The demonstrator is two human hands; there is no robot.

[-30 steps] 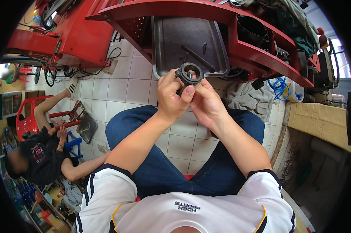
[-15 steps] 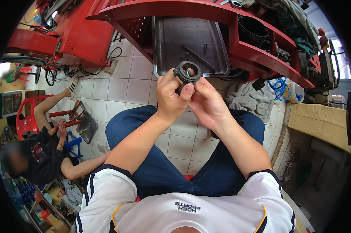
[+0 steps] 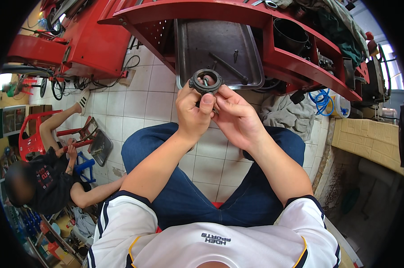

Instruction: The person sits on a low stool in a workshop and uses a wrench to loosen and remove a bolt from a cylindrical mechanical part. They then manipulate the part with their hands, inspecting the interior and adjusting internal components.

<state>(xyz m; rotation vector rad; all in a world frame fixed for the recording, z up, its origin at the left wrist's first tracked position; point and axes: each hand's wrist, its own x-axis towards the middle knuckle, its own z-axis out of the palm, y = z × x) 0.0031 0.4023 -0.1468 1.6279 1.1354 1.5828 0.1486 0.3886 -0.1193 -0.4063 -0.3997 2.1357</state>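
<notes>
we hold a dark metal ring up by the near edge of a metal tray. our left hand has its fingers clamped on the ring, thumb toward us. our right hand bends its fingers at the ring's lower right; partly hidden, so we cannot tell whether they grip. a long rod lies in the tray.

"What's that in the fingers?"
"A dark metal ring, thick-rimmed, lumpy along its outer edge."
"Which way does it face?"
"Opening upward, held in the air at its lower side. A slim silvery piece shows through the hole, too small to identify."
</notes>
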